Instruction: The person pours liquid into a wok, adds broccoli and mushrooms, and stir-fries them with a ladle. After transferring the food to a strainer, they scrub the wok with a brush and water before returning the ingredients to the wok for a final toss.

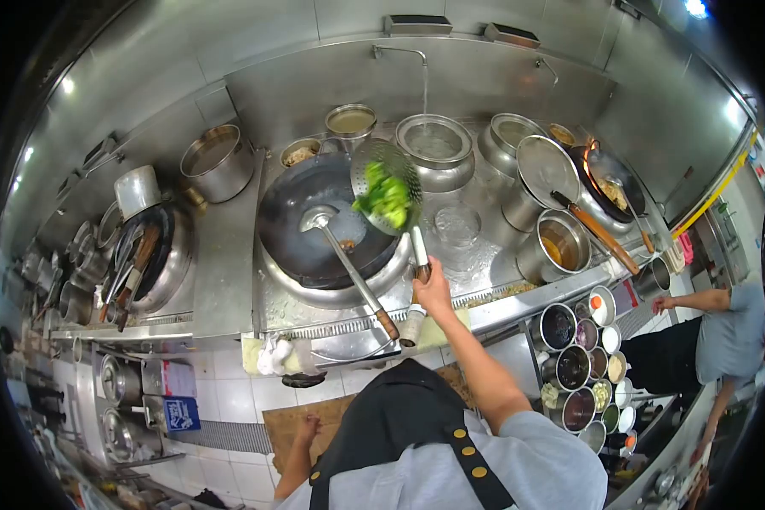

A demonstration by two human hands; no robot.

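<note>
My right hand (433, 289) is closed around the wooden handle of a perforated strainer (378, 155). Green leafy vegetables (387, 202) lie in the strainer, which is tilted over the right side of a large dark wok (285, 191). A metal ladle (340, 249) leans in the wok, its bowl inside and its wooden handle across the front rim, with no hand on it. Light vapour and a little liquid show in the wok. Low beside my body hangs my left hand (307, 427), empty, its fingers loosely bent and apart.
Water runs from a tap (423, 76) into a round pot (434, 159) behind. A fine mesh strainer (548, 170), an oil pot (561, 246) and a second wok (612, 191) with flame stand right. Several seasoning tins (574, 367) sit front right. Another person (731, 331) stands far right.
</note>
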